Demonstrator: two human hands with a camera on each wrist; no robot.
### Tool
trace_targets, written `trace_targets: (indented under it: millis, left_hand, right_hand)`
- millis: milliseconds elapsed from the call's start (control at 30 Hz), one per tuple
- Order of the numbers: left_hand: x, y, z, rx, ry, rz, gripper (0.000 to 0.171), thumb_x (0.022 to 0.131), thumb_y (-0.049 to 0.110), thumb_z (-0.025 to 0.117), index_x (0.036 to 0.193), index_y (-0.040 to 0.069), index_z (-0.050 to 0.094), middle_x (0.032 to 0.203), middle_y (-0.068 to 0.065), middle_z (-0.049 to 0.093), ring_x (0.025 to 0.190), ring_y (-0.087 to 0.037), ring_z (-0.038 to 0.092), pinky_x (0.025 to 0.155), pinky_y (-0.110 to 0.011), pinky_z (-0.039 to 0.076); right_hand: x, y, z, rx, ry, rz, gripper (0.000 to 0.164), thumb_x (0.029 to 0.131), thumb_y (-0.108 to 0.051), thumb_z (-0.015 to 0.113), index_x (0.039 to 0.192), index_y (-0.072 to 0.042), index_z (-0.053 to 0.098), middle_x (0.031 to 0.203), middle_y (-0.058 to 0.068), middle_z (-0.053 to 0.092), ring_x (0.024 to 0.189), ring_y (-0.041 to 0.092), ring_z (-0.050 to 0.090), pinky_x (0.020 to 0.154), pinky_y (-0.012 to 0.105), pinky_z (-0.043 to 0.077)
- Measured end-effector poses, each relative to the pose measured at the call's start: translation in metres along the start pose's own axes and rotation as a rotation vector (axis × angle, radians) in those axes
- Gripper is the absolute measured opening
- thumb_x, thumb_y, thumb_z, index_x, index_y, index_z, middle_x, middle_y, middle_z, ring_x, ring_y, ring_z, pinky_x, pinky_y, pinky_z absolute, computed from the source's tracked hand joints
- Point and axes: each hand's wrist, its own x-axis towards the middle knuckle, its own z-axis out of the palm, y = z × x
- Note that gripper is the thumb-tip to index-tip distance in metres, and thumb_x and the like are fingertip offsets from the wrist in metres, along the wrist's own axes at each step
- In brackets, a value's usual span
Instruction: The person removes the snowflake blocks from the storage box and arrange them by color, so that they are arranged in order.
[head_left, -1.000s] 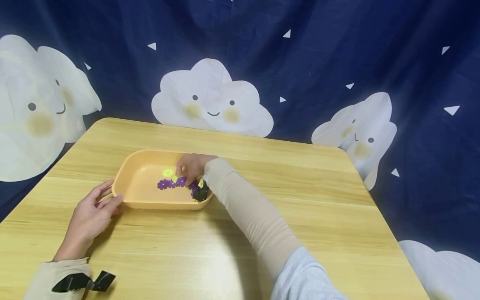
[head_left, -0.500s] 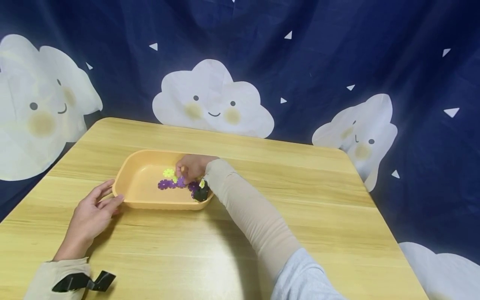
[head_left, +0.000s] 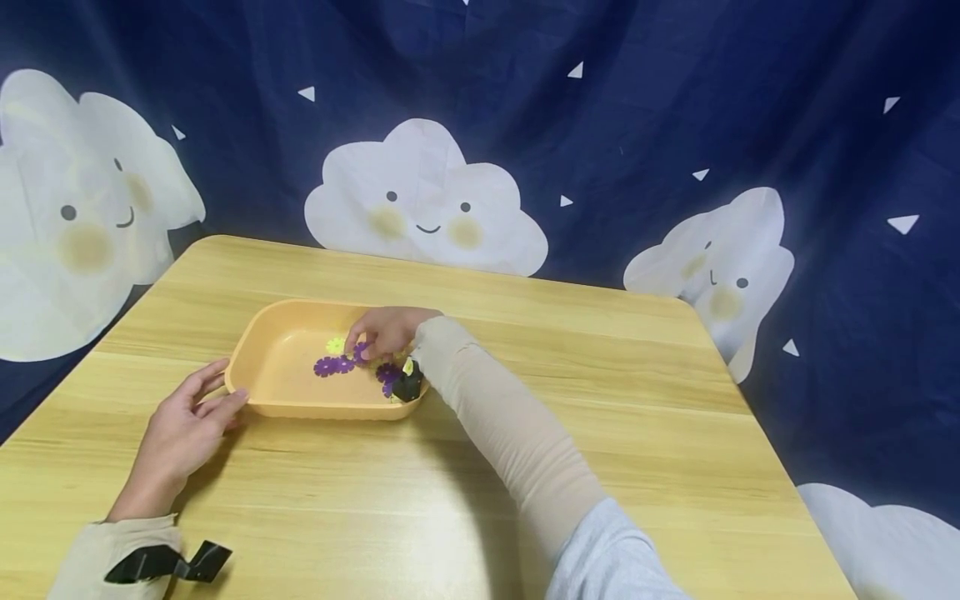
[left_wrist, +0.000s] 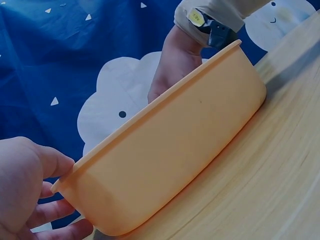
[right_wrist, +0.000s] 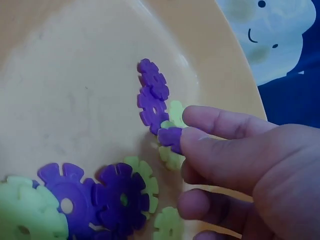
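Observation:
An orange plastic tray [head_left: 277,379] sits on the table, and my left hand [head_left: 183,429] grips its left front corner, thumb on the rim and fingers against the outer wall. Inside the tray's right half, my right hand [head_left: 393,327] pinches a purple flower-shaped disc [right_wrist: 170,138] between thumb and finger. Close by in the right wrist view lie other purple discs [right_wrist: 152,107] and yellow-green discs [right_wrist: 169,222], some overlapping. A larger group with a dark purple disc [right_wrist: 121,197] is nearer that camera. From the left wrist view the tray's wall hides the discs.
The wooden table [head_left: 570,358] extends right and in front of the tray. A dark blue curtain [head_left: 600,125] with printed clouds hangs behind it. A black wrist device [head_left: 407,382] on the right arm overhangs the tray's right end.
My right hand has lifted the pinched purple disc slightly, bringing it apart from the purple discs beside it. My left hand and the tray have stayed in place.

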Motion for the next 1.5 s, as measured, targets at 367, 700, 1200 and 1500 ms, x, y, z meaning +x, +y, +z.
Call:
trace_targets:
  millis: [367, 700, 1200, 1500]
  left_hand:
    - [0.001, 0.000, 0.000, 0.023, 0.008, -0.013, 0.070, 0.099, 0.034, 0.057, 0.153, 0.005, 0.023, 0.147, -0.030, 0.034, 0.087, 0.021, 0.048, 0.068, -0.010, 0.054]
    - [0.000, 0.000, 0.000, 0.023, 0.011, -0.008, 0.070, 0.099, 0.034, 0.057, 0.152, 0.004, 0.023, 0.146, -0.031, 0.034, 0.085, 0.021, 0.050, 0.067, -0.011, 0.054]
    - [0.000, 0.003, 0.000, 0.031, 0.013, -0.012, 0.070, 0.099, 0.035, 0.057, 0.153, 0.005, 0.023, 0.147, -0.030, 0.034, 0.084, 0.021, 0.048, 0.066, -0.011, 0.054]
    - [0.000, 0.001, 0.001, 0.013, 0.014, -0.003, 0.070, 0.099, 0.033, 0.057, 0.152, 0.004, 0.024, 0.146, -0.031, 0.034, 0.086, 0.021, 0.048, 0.068, -0.011, 0.054]
  right_hand:
    - [-0.007, -0.003, -0.009, -0.122, 0.060, -0.013, 0.034, 0.097, -0.013, 0.061, 0.131, -0.015, 0.058, 0.089, 0.003, 0.063, 0.082, 0.014, 0.059, 0.077, 0.019, 0.051]
    - [-0.016, -0.003, -0.014, -0.138, 0.136, -0.011, 0.040, 0.093, -0.015, 0.067, 0.132, -0.018, 0.057, 0.109, -0.004, 0.060, 0.102, 0.009, 0.055, 0.091, 0.021, 0.047]
    - [-0.037, 0.001, -0.023, -0.146, 0.217, -0.035, 0.038, 0.093, -0.009, 0.066, 0.129, -0.017, 0.058, 0.113, -0.001, 0.060, 0.105, 0.012, 0.056, 0.086, 0.021, 0.051]
    - [-0.052, 0.007, -0.029, -0.119, 0.251, -0.076, 0.036, 0.093, -0.006, 0.066, 0.128, -0.012, 0.059, 0.112, 0.003, 0.061, 0.100, 0.013, 0.058, 0.078, 0.019, 0.054]
